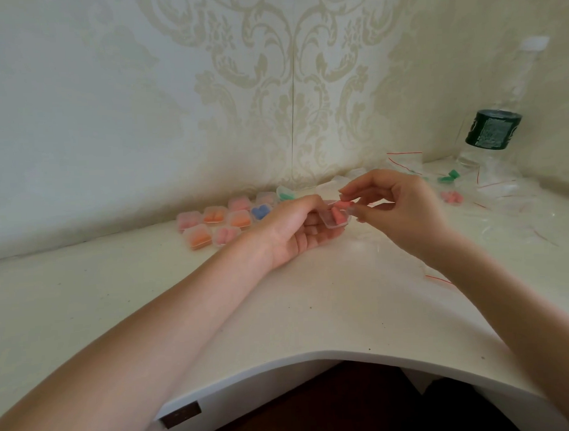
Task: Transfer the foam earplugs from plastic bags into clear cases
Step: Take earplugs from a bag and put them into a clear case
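Bare forearms, no sleeves; left hand (296,229), right hand (402,208) ungloved.

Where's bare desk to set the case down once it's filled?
Bare: the wide front strip of the desk between the two forearms, and the left stretch in front of the filled cases. Crowded: the right corner, with bags, loose earplugs and a bottle. The left hand holds the open case.
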The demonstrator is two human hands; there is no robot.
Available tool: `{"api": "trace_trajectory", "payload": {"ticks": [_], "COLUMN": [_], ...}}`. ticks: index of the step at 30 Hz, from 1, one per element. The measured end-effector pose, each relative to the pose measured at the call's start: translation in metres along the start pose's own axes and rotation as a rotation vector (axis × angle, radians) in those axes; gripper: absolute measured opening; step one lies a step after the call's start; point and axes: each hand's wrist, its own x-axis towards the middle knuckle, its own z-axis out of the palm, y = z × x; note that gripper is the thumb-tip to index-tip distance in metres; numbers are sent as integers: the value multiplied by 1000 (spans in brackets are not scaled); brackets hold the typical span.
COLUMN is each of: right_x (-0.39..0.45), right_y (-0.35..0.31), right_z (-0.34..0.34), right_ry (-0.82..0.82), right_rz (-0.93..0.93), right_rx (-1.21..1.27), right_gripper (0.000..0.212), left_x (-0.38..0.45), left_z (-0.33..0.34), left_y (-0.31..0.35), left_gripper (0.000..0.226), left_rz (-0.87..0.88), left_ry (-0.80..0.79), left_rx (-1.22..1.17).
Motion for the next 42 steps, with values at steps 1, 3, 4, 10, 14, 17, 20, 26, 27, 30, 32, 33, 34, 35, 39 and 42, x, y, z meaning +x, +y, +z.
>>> {"api": "trace_trajectory", "payload": {"ticks": [1, 3, 4, 10, 14, 17, 20, 26, 27, 30, 32, 33, 34, 35, 39, 42], "right_x": [0, -1, -2, -4, -4, -4, -3, 2, 3, 0, 0, 1, 2, 2, 1, 1], "right_y": [-1, -3, -3, -4, -3, -2, -1, 0, 0, 9, 16, 17, 18, 17, 16, 14], "right_z": [0, 1, 2, 3, 5, 4, 4, -4, -8, -8, -3, 0, 1, 2, 0, 2], "right_ry": [13, 20, 15, 14, -15, -46, -91, 12, -44, -300, -310, -276, -242, -218, -216, -202], "right_rz": [-14, -39, -46, -61, -81, -90, -126, -67, -41, -39, -78, -89, -100, -110, -120, -123], "right_rx": [-11, -40, -55, -43, -38, -61, -93, -46, -29, -198, -279, -268, -250, -242, -205, -165], "right_gripper": [17, 18, 19, 21, 27, 31, 34, 42, 48, 73, 74, 68, 60, 51, 27, 16], "left_x": [0, 1, 2, 4, 4, 4, 5, 2, 2, 2, 1, 0, -1, -2, -3, -2], "left_z": [-1, -2, -2, -6, -7, -7, -9, -7, -7, -10, -10, -10, -10, -10, -11, -11], "left_y": [0, 1, 0, -4, -4, -3, -3, 1, 2, 3, 4, 4, 5, 6, 7, 6], "left_gripper": [16, 13, 13, 18, 26, 10, 11, 22, 23, 31, 38, 39, 38, 36, 36, 42], "left_rz": [-5, -7, -3, 21, 14, 1, -8, -48, -64, -100, -116, -122, -126, -126, -133, -129], "left_ry": [-5, -12, -15, -64, -90, -108, -113, -102, -101, -110, -134, -146, -151, -151, -145, -146], "left_rx": [-18, -31, -16, 27, 70, 34, 33, 28, 6, -97, -146, -151, -146, -137, -108, -99]}}
